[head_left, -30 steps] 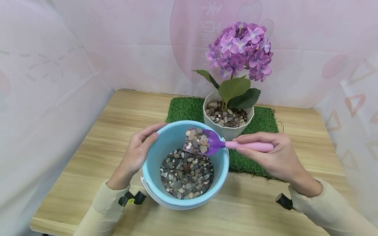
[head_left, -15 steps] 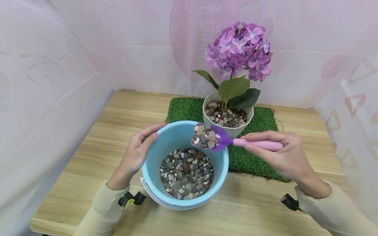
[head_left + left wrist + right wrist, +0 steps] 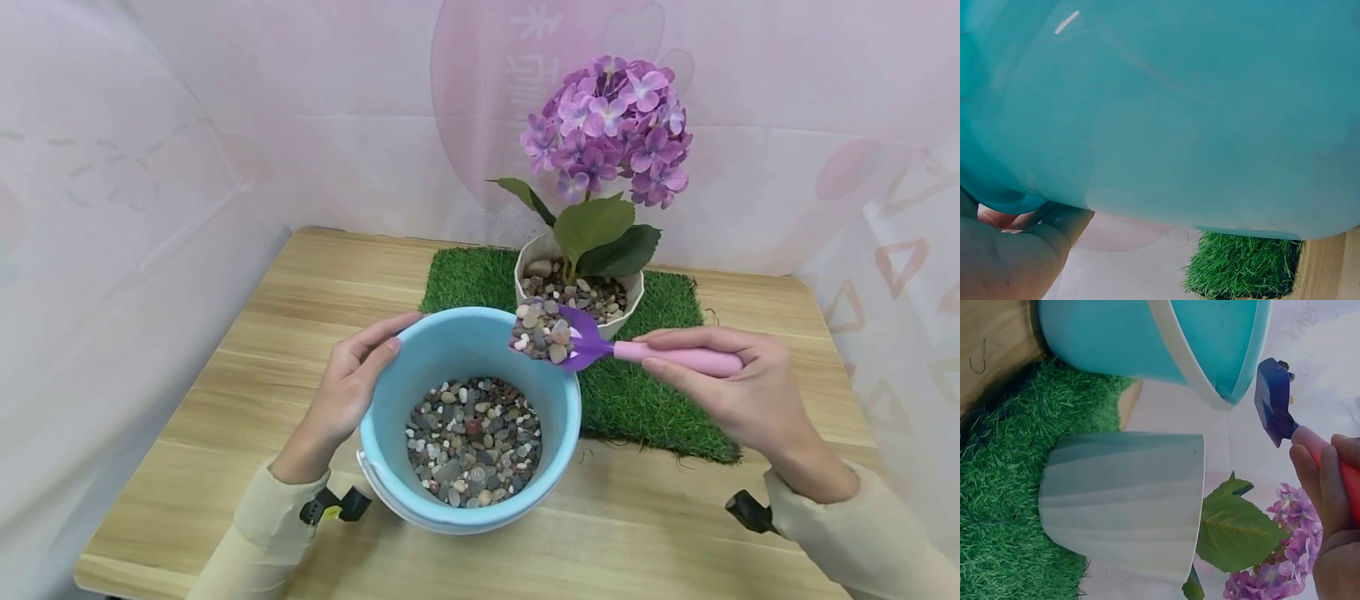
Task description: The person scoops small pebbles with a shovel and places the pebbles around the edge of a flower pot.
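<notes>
A light blue bucket [image 3: 465,346] stands on the table with a layer of mixed pebbles [image 3: 474,442] at its bottom. My left hand [image 3: 345,383] holds its left rim, thumb at the edge and fingers along the outside. In my right hand [image 3: 750,383] is the pink handle of a small shovel [image 3: 678,358], gripped between thumb and fingers. The shovel's purple blade carries a heap of pebbles [image 3: 543,332] above the bucket's right rim, close to the white flowerpot [image 3: 630,300]. The right wrist view shows the shovel [image 3: 1275,403] raised above the level of the flowerpot [image 3: 1122,506].
Purple hydrangea flowers [image 3: 611,125] with green leaves rise from the pebble-filled flowerpot. Under the pot lies a green artificial grass mat [image 3: 645,400]. A white bucket handle [image 3: 375,479] hangs at the left side. Pale printed cloth [image 3: 337,150] surrounds the wooden table [image 3: 300,292].
The right hand has moved the loaded shovel right and slightly away, from over the bucket's inside to its right rim near the flowerpot. My left hand and the bucket stay put.
</notes>
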Demonstrator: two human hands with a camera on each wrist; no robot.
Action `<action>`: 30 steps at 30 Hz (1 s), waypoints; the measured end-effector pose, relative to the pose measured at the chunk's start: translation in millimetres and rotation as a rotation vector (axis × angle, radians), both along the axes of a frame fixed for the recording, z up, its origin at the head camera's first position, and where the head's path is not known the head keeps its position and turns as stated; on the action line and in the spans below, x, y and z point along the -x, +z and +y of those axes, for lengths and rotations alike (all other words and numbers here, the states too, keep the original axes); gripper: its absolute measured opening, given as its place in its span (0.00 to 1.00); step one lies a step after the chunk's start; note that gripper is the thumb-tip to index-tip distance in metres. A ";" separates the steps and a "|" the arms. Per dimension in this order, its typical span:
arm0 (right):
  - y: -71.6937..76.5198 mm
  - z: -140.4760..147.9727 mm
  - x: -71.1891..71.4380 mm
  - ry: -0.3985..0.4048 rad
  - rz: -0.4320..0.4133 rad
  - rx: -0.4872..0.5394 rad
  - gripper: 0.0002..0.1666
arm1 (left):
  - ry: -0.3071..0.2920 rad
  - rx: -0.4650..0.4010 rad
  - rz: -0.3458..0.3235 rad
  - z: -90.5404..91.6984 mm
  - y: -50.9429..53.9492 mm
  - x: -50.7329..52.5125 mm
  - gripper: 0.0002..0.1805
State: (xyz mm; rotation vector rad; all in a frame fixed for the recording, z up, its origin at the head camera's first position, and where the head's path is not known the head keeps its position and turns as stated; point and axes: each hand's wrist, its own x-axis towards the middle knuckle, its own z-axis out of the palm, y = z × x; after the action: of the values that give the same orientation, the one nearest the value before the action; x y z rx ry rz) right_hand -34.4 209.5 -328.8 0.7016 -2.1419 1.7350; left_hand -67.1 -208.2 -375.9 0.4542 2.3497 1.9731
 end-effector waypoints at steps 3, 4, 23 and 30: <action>-1.1 2.6 1.0 0.003 -0.016 0.026 0.18 | -0.001 -0.002 -0.007 0.4 -0.3 0.0 0.22; -1.4 3.4 1.2 0.000 -0.020 0.032 0.18 | -0.002 -0.001 -0.007 0.5 -0.4 0.0 0.22; -6.8 15.8 5.8 -0.191 -0.154 -0.035 0.15 | 0.006 -0.005 -0.012 0.6 1.2 -0.4 0.22; -9.6 21.9 11.5 -0.268 -0.175 -0.100 0.15 | 0.005 -0.002 -0.019 0.9 1.6 -0.8 0.22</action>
State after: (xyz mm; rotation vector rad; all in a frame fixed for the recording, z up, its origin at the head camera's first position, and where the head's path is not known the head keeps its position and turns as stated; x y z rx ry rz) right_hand -45.9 231.4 -338.4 0.2760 -2.3270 1.6069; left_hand -66.3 -207.3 -374.3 0.4287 2.3398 1.9736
